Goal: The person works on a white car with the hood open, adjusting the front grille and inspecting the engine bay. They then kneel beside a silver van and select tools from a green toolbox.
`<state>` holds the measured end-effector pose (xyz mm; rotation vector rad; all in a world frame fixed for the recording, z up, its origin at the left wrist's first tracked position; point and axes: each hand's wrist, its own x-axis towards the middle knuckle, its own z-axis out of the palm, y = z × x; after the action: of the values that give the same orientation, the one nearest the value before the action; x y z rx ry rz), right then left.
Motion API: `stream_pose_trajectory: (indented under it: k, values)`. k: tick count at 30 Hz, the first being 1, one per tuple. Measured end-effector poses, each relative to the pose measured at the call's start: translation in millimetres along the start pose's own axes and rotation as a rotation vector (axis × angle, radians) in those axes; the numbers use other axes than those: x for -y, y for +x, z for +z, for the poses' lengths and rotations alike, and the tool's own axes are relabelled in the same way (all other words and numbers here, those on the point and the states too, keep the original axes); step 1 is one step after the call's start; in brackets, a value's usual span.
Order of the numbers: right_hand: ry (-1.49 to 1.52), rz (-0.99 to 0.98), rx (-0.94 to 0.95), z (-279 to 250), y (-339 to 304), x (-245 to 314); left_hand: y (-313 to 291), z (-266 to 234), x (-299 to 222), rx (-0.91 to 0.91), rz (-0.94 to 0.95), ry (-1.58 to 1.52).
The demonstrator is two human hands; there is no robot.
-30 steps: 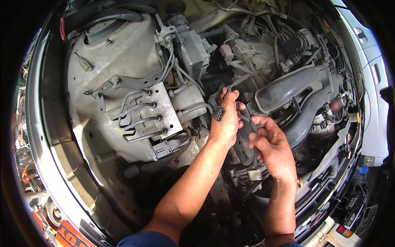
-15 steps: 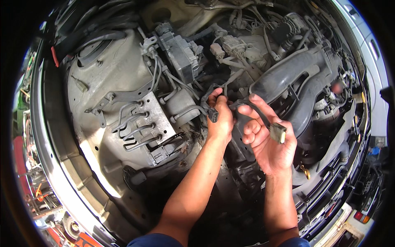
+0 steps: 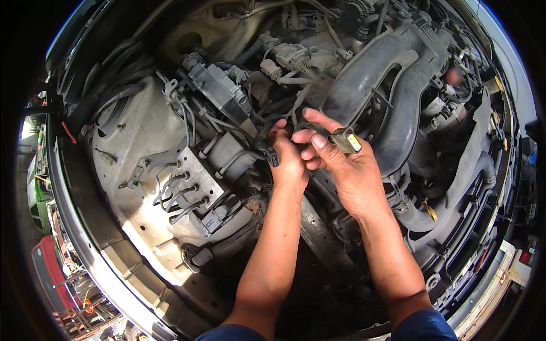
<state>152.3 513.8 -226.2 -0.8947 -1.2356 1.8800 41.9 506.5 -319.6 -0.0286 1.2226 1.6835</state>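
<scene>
Above the engine bay, my left hand is closed round a dark wiring harness. A small black connector sticks out at that hand's left side. Close by on the right, my right hand has its thumb and fingers closed on a black cable. This cable ends in a grey connector with a yellow inside, lying over the base of the index finger. The two hands nearly meet at the fingertips. Where the harness runs below my left hand is hidden.
Left of the hands sits a metal block with several bent pipes. A black-cased unit stands farther back. Thick black intake pipes curve past on the right. A yellow dipstick loop rises near the front, and the fender edge borders the left.
My right hand has turned and its loosely spread fingers have closed on the cable, nearer my left hand. My left hand keeps its hold. The whole view has shifted slightly.
</scene>
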Motion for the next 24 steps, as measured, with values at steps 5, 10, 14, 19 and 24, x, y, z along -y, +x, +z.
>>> stream_pose_trajectory:
  k: [5, 10, 14, 19, 24]
  values:
    - [0.001, -0.021, -0.031, 6, 2, -5, -2, 3, 2, -0.043, 0.027, -0.123]
    - [0.021, -0.033, -0.093, 6, 8, -12, -2, 5, 6, -0.104, 0.044, -0.088]
    - [0.083, -0.022, -0.217, 3, 16, -13, 3, 6, 8, -0.175, 0.003, -0.017]
    - [-0.291, 0.100, -0.296, 5, 9, -5, 10, 8, 15, -0.221, 0.060, 0.147]
    - [-0.871, -0.043, -0.167, 17, -19, -15, 14, 7, 22, -0.212, 0.082, 0.193]
